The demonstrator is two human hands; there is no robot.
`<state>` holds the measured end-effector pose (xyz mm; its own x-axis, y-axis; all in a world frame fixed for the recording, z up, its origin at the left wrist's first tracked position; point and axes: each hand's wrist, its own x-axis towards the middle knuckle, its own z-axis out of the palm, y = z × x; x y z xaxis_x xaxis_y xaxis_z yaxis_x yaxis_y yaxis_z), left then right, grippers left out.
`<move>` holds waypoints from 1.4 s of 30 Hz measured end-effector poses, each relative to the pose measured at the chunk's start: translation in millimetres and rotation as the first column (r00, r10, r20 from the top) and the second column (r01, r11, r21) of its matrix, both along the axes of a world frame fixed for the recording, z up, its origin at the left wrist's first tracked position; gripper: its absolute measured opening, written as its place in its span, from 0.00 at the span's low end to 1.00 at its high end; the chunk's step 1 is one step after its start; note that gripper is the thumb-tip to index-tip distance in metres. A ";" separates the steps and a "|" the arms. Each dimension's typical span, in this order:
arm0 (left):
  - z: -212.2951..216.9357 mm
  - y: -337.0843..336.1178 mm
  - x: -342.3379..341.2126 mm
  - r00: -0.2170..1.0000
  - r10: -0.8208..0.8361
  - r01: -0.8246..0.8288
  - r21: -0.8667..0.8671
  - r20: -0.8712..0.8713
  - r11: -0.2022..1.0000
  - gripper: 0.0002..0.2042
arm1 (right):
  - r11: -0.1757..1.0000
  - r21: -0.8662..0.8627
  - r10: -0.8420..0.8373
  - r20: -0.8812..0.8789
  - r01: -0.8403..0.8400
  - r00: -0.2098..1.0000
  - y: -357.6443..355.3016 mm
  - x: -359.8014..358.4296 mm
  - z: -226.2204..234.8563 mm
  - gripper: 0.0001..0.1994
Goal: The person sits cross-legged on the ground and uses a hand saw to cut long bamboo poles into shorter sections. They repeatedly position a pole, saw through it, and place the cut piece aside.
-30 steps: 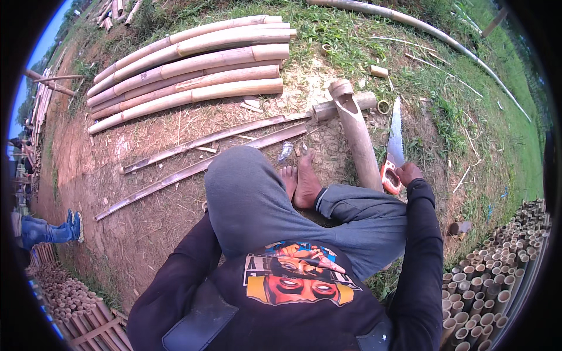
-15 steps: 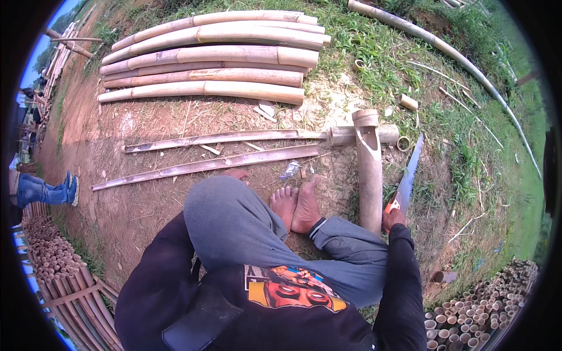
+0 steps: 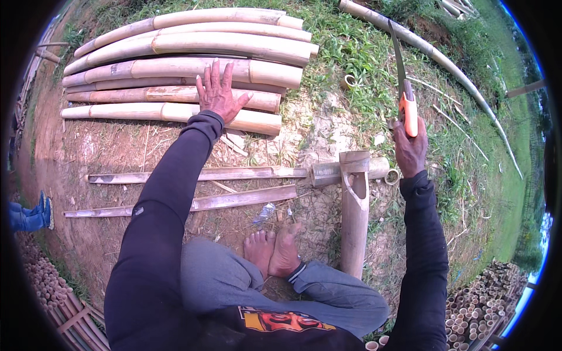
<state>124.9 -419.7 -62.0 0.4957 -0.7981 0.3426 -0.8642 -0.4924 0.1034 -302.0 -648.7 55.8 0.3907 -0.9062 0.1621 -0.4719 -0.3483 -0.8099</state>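
My left hand (image 3: pixel 220 96) is stretched out over the row of bamboo poles (image 3: pixel 193 48), fingers spread, nothing held; whether the palm touches a pole I cannot tell. On the right, my right hand (image 3: pixel 411 146) is closed round the orange handle of a handsaw (image 3: pixel 400 64), its blade pointing up and away from me. Left of that hand, a thick bamboo piece with a notch cut near its far end (image 3: pixel 353 234) rests across a shorter bamboo section (image 3: pixel 328 174). Two split bamboo strips (image 3: pixel 246 202) lie on the ground between my feet and the poles.
A long curved bamboo pole (image 3: pixel 445 52) runs through the grass at the far right. Bamboo rings (image 3: pixel 349 81) and thin slivers lie about. Stacked bamboo (image 3: pixel 486 304) fills the lower right, with more at the lower left. A person's legs in blue (image 3: pixel 29 213) show at the left edge.
My left hand has come into view, reaching forward over the poles. My right hand has lifted the saw from beside the notched bamboo and carried it forward. The whole view has shifted.
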 end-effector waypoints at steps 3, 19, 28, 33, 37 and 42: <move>-26.9 -7.5 4.3 1.000 -0.015 0.013 0.053 0.027 0.998 0.54 | 0.956 -0.264 0.091 -0.154 -0.129 0.984 -68.2 81.5 -11.4 0.14; -50.6 -5.1 16.4 1.000 -0.010 0.011 0.105 -0.007 0.994 0.63 | 0.717 -0.468 0.139 -0.630 -0.516 0.764 -212.1 244.1 13.6 0.14; -57.2 -5.9 20.3 1.000 0.023 -0.021 0.093 -0.016 0.995 0.64 | 0.741 -0.417 0.041 -0.754 -0.526 0.655 -175.6 150.1 45.1 0.05; -60.7 -5.5 21.9 0.999 0.006 -0.010 0.072 0.048 0.997 0.63 | 0.757 -0.267 0.188 -0.785 -0.597 0.590 -57.1 1.3 105.1 0.15; -53.1 -7.0 19.2 1.000 0.001 -0.002 0.073 0.021 0.997 0.58 | 0.810 -0.224 0.237 -0.720 -0.541 0.652 64.0 -99.2 136.6 0.17; -26.9 -16.1 -20.7 0.985 0.127 -0.113 0.118 -0.119 0.987 0.51 | 0.885 -0.224 0.189 -0.627 -0.407 0.756 175.5 -176.5 145.1 0.18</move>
